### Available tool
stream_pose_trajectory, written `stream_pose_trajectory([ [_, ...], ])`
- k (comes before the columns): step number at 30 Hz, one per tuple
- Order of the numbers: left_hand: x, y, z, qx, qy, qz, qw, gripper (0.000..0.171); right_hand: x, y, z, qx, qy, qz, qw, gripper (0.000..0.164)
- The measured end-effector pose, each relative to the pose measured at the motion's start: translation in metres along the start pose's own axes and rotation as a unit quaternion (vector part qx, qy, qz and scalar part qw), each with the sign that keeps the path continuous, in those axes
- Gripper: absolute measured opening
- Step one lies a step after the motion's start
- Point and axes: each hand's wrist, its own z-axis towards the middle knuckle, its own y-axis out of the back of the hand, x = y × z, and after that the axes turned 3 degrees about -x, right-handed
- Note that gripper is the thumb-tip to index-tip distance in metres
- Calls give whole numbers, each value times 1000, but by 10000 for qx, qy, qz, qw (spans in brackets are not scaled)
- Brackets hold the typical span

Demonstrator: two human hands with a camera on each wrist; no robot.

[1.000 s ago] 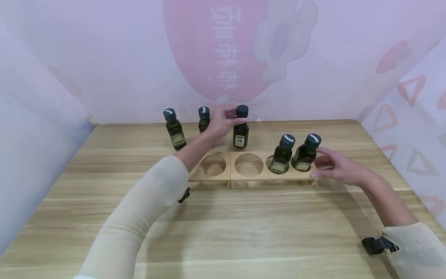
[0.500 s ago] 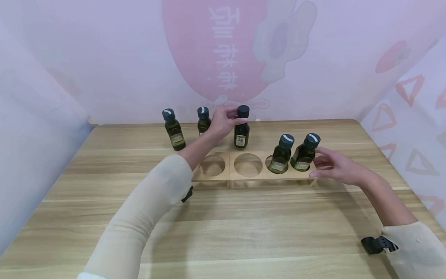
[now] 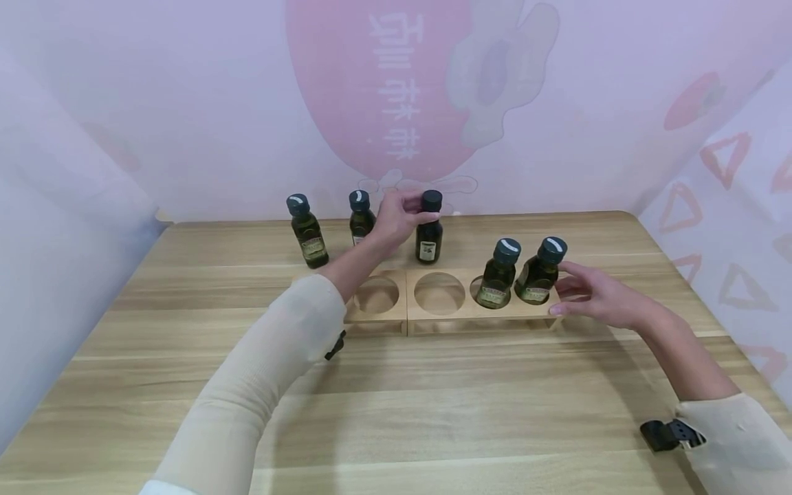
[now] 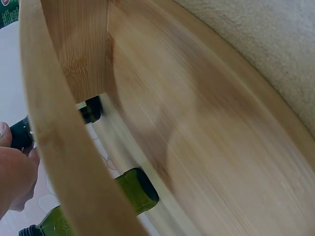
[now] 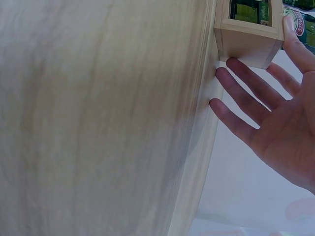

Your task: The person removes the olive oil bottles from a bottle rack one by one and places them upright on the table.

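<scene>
At the back of the table, my left hand pinches a dark bottle near its black cap, thumb across the neck. The bottle stands upright behind the wooden rack, its pale label facing me. In the left wrist view the fingers meet the bottle's dark top, partly behind a wooden bar. My right hand rests at the rack's right end, thumb at its front corner. The right wrist view shows these fingers mostly straight, spread along the end piece.
Two green bottles, one left and one right, sit in the rack's right holes. Two more stand behind it, one at far left and one beside my left hand. A printed curtain hangs behind the table.
My left forearm has shifted slightly right, its hand still at the dark bottle's neck. The camera view drifts a little; the right hand stays at the rack's end.
</scene>
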Motion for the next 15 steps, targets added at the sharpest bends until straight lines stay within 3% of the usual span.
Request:
stream_pose_trajectory([
  [15,1,1,0,-108,65,-10,9999,43,1,-1,1,7,41,1,10000,88],
])
